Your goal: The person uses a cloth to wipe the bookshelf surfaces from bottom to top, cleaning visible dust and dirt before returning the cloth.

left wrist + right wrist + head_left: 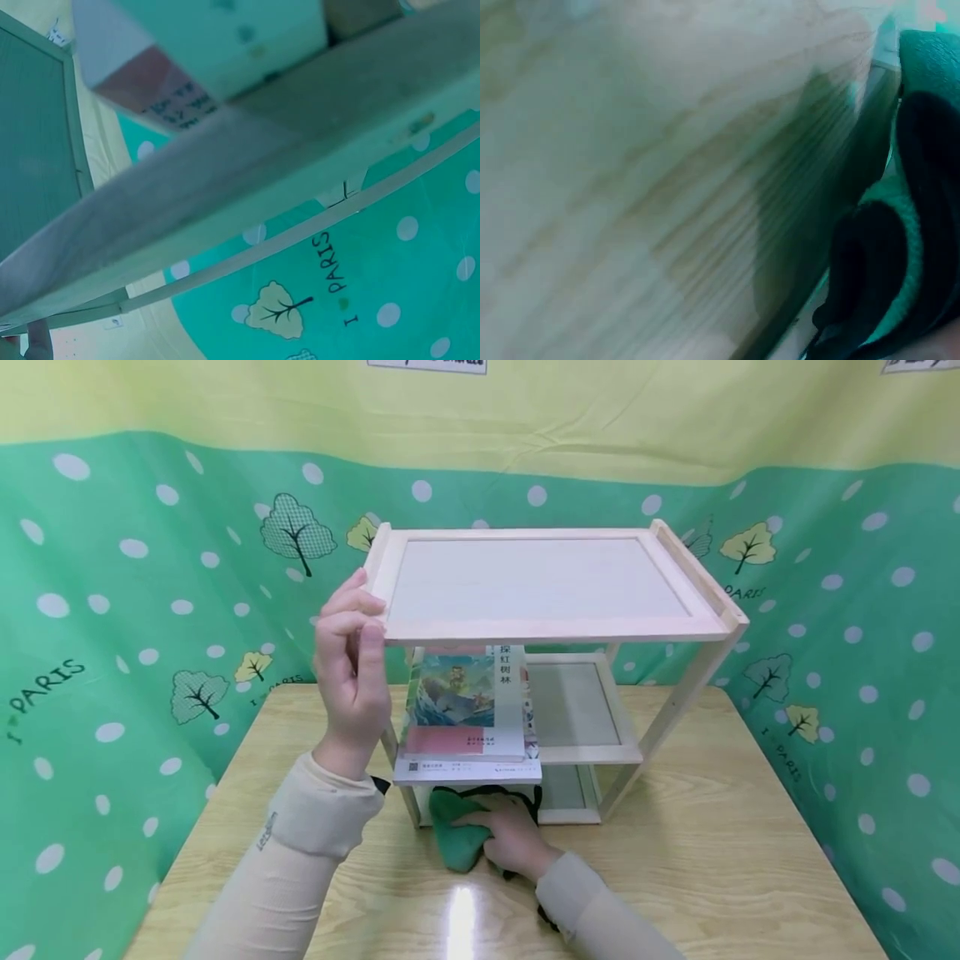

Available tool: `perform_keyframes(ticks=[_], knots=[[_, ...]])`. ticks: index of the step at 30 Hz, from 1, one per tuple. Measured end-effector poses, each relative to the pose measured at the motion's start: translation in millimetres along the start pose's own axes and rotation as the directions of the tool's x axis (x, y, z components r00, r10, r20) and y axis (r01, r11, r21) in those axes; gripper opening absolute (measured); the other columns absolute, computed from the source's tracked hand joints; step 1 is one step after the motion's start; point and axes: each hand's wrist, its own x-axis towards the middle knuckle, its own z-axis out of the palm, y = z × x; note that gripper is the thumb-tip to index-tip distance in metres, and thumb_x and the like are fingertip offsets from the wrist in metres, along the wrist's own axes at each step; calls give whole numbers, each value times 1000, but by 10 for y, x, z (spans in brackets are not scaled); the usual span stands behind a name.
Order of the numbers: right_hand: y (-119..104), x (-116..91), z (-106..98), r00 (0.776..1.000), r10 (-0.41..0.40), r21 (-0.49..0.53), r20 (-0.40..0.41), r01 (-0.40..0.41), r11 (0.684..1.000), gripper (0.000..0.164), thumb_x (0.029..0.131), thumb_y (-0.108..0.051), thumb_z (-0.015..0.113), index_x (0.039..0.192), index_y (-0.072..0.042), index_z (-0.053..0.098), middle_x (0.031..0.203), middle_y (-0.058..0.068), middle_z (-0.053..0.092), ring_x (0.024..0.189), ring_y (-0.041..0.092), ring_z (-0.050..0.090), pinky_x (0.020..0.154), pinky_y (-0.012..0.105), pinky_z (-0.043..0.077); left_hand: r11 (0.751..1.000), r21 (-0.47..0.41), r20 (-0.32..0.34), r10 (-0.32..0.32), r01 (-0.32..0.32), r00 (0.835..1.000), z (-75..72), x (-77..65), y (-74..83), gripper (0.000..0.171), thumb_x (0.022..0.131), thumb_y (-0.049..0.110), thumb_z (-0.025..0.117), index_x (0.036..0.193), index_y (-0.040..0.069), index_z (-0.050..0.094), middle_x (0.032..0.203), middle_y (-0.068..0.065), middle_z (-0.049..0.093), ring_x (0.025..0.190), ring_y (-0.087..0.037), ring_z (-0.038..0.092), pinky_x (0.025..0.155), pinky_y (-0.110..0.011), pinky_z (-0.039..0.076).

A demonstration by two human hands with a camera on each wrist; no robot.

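Observation:
A small wooden shelf rack [555, 631] with several tiers stands on the table. My left hand [352, 664] grips the front left corner of its top tier, fingers over the side rail and thumb at the front. Down at the lowest tier, my right hand [510, 833] holds a bunched green cloth [459, 839] with black edging, at the front edge below the books. Folds of the same cloth [911, 247] show at the right side of the right wrist view. Part of the cloth lies hidden under the right hand.
Stacked books [465, 710] lie on the left of the middle tier, jutting past its front edge. The rack's right front leg [667, 722] slants down to the wooden table [720, 852]. A green and yellow curtain [135, 610] hangs behind and at both sides.

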Motion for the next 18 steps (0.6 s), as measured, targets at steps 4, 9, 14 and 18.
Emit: perform_keyframes(ticks=[4,9,14,18], knots=[[17,-75,-26,997,-8,61,-78,12,998,69,71,8,50,126,-30,69,146,10,52,135,34,48,110,61,41,1000,-2,-8,-4,4,1000,10,-9,2,5,85,-5,41,84,-10,43,105,1,58,125,-35,52,119,-57,33],[39,-206,-23,988,-2,123,-156,22,992,67,72,8,51,126,-28,69,146,13,51,134,36,49,109,61,43,1000,-4,-12,-1,1,1000,16,-11,6,5,85,-6,41,84,-11,43,106,1,58,124,-34,53,119,-58,33],[31,-335,-51,975,4,196,-224,41,980,67,71,8,52,126,-26,69,145,16,52,132,39,49,107,64,43,1000,-4,-9,-5,5,1000,13,-12,10,6,85,-5,41,84,-11,43,106,1,57,125,-37,52,120,-56,32],[31,-425,-119,965,-10,180,-262,59,982,70,67,8,52,126,-27,69,142,16,55,129,40,52,104,64,46,1000,0,-6,-9,9,1000,11,-12,10,6,85,-5,41,85,-11,43,106,0,58,125,-39,51,120,-54,33]])
